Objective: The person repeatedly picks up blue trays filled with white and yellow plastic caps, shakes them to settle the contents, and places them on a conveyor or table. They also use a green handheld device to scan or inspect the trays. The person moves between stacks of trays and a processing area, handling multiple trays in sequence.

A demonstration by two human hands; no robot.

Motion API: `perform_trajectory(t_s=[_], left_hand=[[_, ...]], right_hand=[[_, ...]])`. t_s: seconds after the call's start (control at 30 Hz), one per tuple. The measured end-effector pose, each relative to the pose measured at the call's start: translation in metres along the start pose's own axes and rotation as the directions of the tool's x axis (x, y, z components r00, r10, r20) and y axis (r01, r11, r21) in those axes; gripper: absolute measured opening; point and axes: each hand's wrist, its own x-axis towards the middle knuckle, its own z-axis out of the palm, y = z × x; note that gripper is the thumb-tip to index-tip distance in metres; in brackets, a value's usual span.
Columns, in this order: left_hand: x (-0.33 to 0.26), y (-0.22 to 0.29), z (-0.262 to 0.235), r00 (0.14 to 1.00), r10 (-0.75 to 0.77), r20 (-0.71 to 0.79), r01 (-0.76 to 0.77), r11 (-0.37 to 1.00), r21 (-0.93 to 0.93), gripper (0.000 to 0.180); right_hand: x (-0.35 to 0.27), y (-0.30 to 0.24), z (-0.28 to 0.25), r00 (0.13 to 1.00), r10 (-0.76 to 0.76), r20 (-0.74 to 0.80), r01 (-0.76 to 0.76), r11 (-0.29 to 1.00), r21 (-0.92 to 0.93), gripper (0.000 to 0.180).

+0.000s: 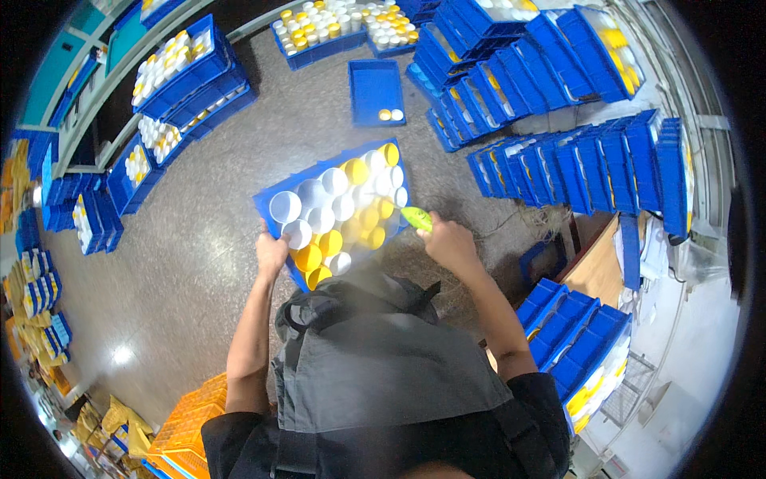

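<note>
A shallow blue crate (303, 176) is in front of my waist, tilted in view. White cups (285, 207) and yellow cups (307, 257) stand in it in rows, their round tops facing up. My left hand (273, 252) grips the crate's left side, thumb over the rim. At the crate's right side, my right hand (448, 243) is closed around a bright yellow-green object (416, 218) whose kind I cannot make out. Its tip reaches the crate's edge, beside the cups. Whether my right fingers also touch the crate is hidden.
On the floor ahead lies a blue crate (375, 88) with two cups. Filled crates (187, 92) stand at the left. Tall stacks of blue crates (558, 168) line the right, with another stack (570, 327) beside my right arm. An orange crate (187, 423) sits at lower left.
</note>
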Motion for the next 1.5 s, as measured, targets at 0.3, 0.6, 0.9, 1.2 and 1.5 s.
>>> perform_trajectory(t_s=[0.3,0.6,0.9,1.2,1.5], left_hand=[[-0.062,-0.010,0.006,0.992,0.112,-0.059,-0.122,0.971,-0.203,0.033],[-0.087,-0.001,0.014,0.989,0.131,-0.065,-0.137,0.985,-0.103,0.073],[-0.085,0.028,0.039,0.994,0.082,-0.076,-0.058,0.961,0.270,0.087],[-0.072,0.024,0.032,0.995,-0.009,-0.097,0.031,0.972,0.232,0.077],[-0.066,0.011,0.024,0.975,-0.046,-0.218,0.104,0.959,0.264,0.057]], right_hand=[[0.013,0.071,-0.016,0.975,0.113,-0.193,-0.105,0.993,0.053,0.042],[-0.042,0.045,-0.048,0.997,-0.040,-0.071,0.046,0.996,0.075,0.046],[-0.075,-0.017,-0.036,0.958,-0.285,0.041,0.284,0.958,0.020,0.043],[-0.097,-0.001,-0.015,0.963,-0.266,-0.040,0.261,0.961,-0.089,0.034],[-0.111,-0.015,0.031,0.890,-0.450,0.073,0.456,0.882,-0.119,0.036]])
